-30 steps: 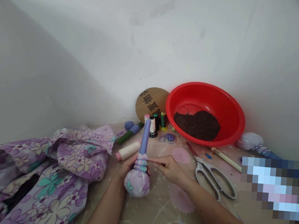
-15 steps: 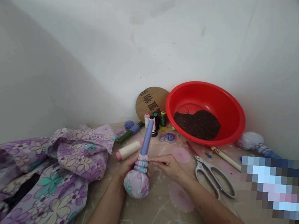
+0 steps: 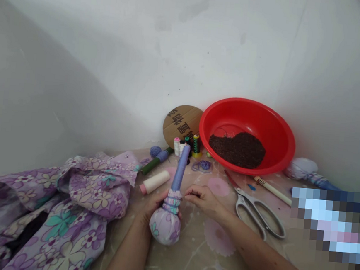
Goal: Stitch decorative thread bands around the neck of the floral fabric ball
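A ball-headed stick [image 3: 165,227] has a round head covered in floral lilac cloth, a neck bound with cord, and a handle wrapped in purple yarn. My left hand [image 3: 152,206] is wrapped round its neck from behind, the head toward me and the handle pointing up and away. Some of those fingers are hidden behind it. Just right of the bound neck, my right hand [image 3: 204,200] is closed in a pinch, its fingertips close to the cord. Whatever it holds is too small to make out.
Floral cloth [image 3: 77,210] lies heaped at left. Scissors [image 3: 255,211] and a cream-handled tool [image 3: 272,191] lie at right. A red basin [image 3: 281,136] with dark grains stands behind, by several thread spools [image 3: 195,146] and a cardboard disc [image 3: 177,124]. A white spool [image 3: 156,182] lies nearby.
The stick's handle has tilted to the right in my left hand, and the head has dropped slightly. My right fingertips have shifted a little right, away from the neck, and curled in more.
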Available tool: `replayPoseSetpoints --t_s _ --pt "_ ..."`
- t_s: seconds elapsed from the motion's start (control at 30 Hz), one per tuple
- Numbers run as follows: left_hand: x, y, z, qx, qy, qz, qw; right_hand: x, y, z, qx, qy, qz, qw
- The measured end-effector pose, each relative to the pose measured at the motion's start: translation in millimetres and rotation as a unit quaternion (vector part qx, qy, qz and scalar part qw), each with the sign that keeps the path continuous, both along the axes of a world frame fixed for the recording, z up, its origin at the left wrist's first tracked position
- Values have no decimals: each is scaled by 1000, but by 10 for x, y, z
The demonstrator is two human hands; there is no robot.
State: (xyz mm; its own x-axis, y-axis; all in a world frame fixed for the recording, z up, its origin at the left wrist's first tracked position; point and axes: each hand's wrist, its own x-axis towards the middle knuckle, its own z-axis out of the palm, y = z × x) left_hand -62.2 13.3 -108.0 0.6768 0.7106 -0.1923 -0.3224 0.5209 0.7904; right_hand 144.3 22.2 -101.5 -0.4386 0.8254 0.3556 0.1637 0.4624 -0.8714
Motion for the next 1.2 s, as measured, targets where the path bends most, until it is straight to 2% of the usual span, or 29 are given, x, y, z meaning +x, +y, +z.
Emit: replayPoseSetpoints --t_s 0.23,0.7,0.97,1.2 --pt "50 -48 85 5 21 23 999 -21 -4 -3 -9 16 2 1000" --pt "76 -46 108 48 6 30 998 -65 -90 86 -14 27 -8 1000" --pt "121 -48 108 41 26 80 996 -87 -69 39 8 17 -18 1000" --pt "197 -80 153 68 47 158 984 -53 -32 -13 18 0 -29 999"
